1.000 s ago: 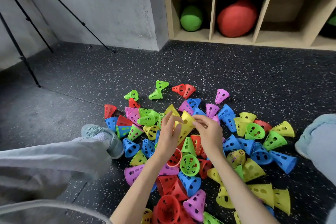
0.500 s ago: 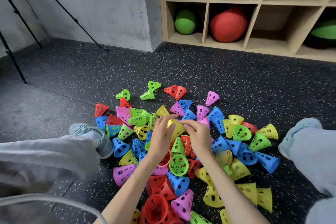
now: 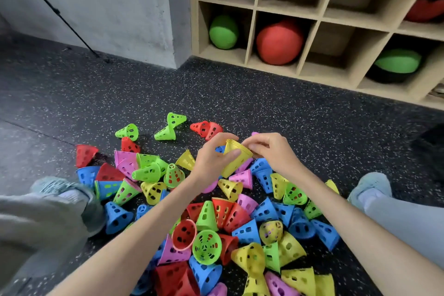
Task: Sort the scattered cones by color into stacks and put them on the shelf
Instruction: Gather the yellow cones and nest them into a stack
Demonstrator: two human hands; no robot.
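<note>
A heap of perforated plastic cones [image 3: 216, 218] in red, blue, green, yellow and pink lies scattered on the dark speckled floor between my legs. Above the heap's far side I hold a small stack of yellow cones [image 3: 236, 158], wide end up. My left hand [image 3: 212, 160] grips the stack's side with curled fingers. The rim on the stack's right is pinched by my right hand [image 3: 270, 152]. The wooden cubby shelf [image 3: 312, 17] stands against the wall at the back right.
The shelf compartments hold a green ball [image 3: 223, 32], a red ball [image 3: 280, 42] and another green ball [image 3: 397, 61]; one lower compartment [image 3: 332, 48] looks empty. My shoes [image 3: 72, 190] flank the heap. A black tripod leg [image 3: 64, 19] slants along the left wall.
Both hands have lifted the yellow cones up and away from the heap, toward the far side. The camera view has tilted, bringing the shelf closer.
</note>
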